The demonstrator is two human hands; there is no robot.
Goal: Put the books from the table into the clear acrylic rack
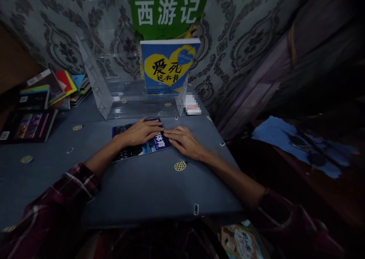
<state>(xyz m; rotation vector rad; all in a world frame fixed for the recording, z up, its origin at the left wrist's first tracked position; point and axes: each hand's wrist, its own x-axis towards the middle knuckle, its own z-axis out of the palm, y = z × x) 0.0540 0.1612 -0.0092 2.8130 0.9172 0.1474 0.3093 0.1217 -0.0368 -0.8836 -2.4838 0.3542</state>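
A dark blue magazine (151, 148) with white Chinese lettering lies flat on the cloth-covered table (137, 190). Across its upper middle rests my left hand (139, 133), fingers stretched out over the cover and hiding part of it. My right hand (184, 141) lies at the magazine's right edge, fingers extended to the left, their tips touching the cover near the left fingertips. Just behind the magazine stands a clear acrylic book rack (99, 88). In its right part a blue book (167, 86) with a yellow heart stands upright, and a green book (168, 12) rises behind it.
Several books (48, 90) are piled at the table's left, with a black book (28, 128) nearest. A small blurred white item (192, 104) sits right of the rack. Blue cloth (285, 137) lies off to the right. Another book (239, 242) shows below the table's front edge.
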